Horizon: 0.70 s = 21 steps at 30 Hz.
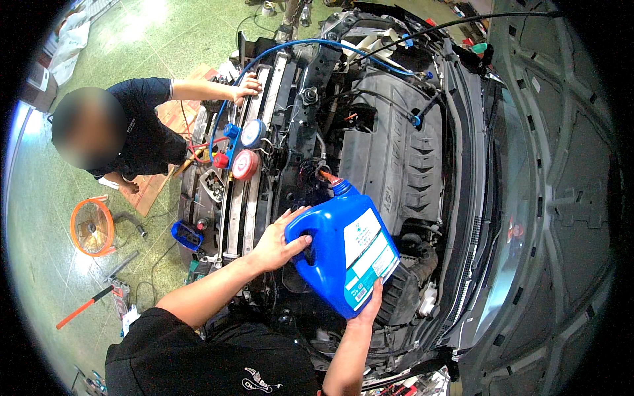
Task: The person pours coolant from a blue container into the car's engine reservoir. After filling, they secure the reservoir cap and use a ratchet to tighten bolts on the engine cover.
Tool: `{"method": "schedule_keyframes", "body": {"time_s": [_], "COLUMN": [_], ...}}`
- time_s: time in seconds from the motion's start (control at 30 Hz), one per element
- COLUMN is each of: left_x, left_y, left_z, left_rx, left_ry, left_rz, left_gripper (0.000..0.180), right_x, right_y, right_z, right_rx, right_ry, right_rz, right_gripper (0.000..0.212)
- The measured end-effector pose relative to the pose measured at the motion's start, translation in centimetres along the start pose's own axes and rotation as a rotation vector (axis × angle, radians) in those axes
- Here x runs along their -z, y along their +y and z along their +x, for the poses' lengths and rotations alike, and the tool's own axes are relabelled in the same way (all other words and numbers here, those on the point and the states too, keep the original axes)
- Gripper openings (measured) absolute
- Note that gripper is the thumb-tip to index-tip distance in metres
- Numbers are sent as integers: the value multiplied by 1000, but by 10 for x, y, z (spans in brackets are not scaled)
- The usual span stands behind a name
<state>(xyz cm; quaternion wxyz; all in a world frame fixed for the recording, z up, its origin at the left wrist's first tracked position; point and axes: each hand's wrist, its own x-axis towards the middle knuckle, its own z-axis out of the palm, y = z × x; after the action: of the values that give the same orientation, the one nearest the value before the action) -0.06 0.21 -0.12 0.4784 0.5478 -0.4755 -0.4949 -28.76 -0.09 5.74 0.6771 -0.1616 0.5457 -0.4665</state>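
Over the front of the open engine bay, I hold a blue plastic jug with a white and teal label, tilted so its neck points away from me. My left hand is closed round its handle. Supporting the base from the near right side is my right hand, its fingers partly hidden behind the jug. At the mouth an orange-red streak, apparently liquid, runs down to a dark spot beside the engine cover. The opening beneath it is too dark to make out.
A co-worker stands at the car's front, one hand on the radiator frame. A gauge set with blue and red hoses lies there. The raised hood stands at right. An orange round fan or lamp and floor jack are at left.
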Motion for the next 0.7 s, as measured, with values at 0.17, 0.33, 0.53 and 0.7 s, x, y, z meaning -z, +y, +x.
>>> {"method": "schedule_keyframes", "body": {"time_s": [0.17, 0.33, 0.53, 0.7], "left_x": [0, 1, 1, 0], "left_y": [1, 1, 1, 0], "left_z": [-1, 0, 0, 0], "left_rx": [4, -2, -2, 2], "left_ry": [9, 6, 3, 7], "left_rz": [12, 4, 7, 13], "left_gripper": [68, 68, 68, 68], "right_x": [3, 4, 2, -2], "right_y": [1, 1, 0, -1], "right_z": [2, 2, 1, 0], "right_rx": [-13, -2, -10, -2], "right_ry": [10, 29, 1, -16], "right_rz": [8, -6, 21, 11], "right_gripper": [73, 75, 75, 74]}}
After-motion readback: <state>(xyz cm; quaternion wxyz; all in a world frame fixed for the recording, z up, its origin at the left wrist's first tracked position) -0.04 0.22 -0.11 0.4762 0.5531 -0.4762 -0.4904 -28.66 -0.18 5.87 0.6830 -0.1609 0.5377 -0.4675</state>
